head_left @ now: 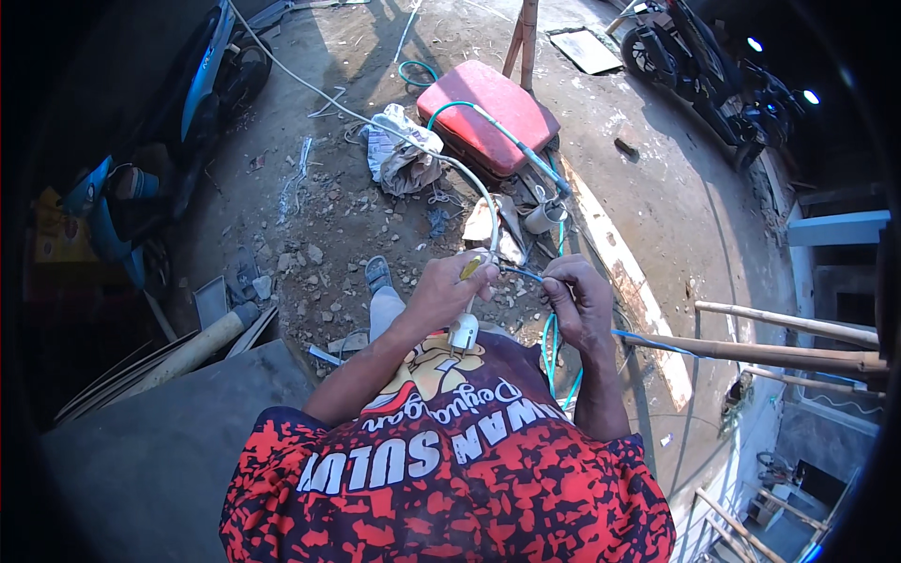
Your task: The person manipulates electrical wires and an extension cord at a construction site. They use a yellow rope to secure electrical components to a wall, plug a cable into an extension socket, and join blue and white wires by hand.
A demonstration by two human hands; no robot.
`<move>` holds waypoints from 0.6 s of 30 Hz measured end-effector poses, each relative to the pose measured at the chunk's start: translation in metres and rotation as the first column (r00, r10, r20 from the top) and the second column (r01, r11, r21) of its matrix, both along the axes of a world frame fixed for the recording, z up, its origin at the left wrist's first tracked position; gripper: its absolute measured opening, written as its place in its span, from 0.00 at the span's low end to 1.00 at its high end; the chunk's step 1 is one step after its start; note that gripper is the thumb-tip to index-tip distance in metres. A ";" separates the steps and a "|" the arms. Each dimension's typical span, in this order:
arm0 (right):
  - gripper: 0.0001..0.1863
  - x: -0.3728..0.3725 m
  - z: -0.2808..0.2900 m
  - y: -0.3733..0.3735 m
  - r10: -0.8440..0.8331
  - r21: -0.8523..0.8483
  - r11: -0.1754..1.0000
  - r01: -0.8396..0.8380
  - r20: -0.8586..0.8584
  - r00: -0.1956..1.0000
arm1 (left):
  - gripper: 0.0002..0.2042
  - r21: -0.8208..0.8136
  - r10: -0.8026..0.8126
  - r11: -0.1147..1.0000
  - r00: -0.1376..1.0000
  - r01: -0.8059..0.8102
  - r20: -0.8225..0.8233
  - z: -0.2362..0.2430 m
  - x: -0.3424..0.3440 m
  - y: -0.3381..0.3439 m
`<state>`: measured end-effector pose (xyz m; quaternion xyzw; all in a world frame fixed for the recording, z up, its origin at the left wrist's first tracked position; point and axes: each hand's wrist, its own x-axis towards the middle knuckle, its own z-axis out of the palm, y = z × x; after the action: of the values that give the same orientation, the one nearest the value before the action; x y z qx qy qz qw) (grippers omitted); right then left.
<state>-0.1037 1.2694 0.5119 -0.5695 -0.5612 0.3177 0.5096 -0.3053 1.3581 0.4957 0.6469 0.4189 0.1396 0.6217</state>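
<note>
My left hand [443, 293] is closed on a pale cable [488, 211] and a small yellow-handled tool [470, 268], whose working end I cannot make out. A white plug [462, 334] hangs just below it, over my shirt. A blue wire [521, 274] runs between my two hands, with a darker part by my left fingers. My right hand [576, 302] pinches that wire between thumb and fingers. Green hose or cord [549, 342] hangs in loops below my right hand.
Ahead are a red case [479, 103], crumpled sack [392, 159], pipe pieces [544, 218] and bamboo posts [526, 38]. A long board [605, 235] and bamboo poles [779, 352] lie right. Scooters [122, 197] [685, 66] flank both sides; rubble covers the ground near my foot.
</note>
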 end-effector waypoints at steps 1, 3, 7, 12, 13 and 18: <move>0.05 -0.004 0.008 0.001 0.048 0.032 0.998 -0.052 0.103 0.994 | 0.15 -0.003 -0.010 1.000 1.000 0.010 -0.006 -0.001 0.002 -0.001; 0.08 -0.011 0.005 0.008 0.079 0.068 0.994 -0.090 0.155 0.985 | 0.17 0.109 -0.090 0.990 0.996 0.089 -0.001 -0.007 0.009 -0.005; 0.08 -0.015 0.005 0.017 -0.073 0.313 0.947 0.077 -0.026 0.997 | 0.18 0.182 -0.098 0.978 0.994 0.105 -0.043 -0.021 0.021 -0.015; 0.04 0.047 0.026 0.008 -0.376 0.311 0.780 0.542 -0.459 0.805 | 0.14 -0.212 0.206 0.959 0.975 -0.186 0.077 -0.060 -0.010 0.000; 0.04 0.061 0.024 0.000 -0.377 0.284 0.787 0.548 -0.482 0.791 | 0.12 -0.281 0.305 0.924 0.944 -0.261 0.128 -0.064 -0.017 0.003; 0.06 0.079 0.008 -0.025 -0.504 0.148 0.783 0.605 -0.420 0.755 | 0.09 -0.422 0.435 0.849 0.874 -0.318 0.215 -0.066 -0.039 0.021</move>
<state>-0.0250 1.2440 0.5196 -0.5671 -0.3008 0.1679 0.7482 -0.3444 1.3788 0.4297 0.3912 0.4572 0.2752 0.7498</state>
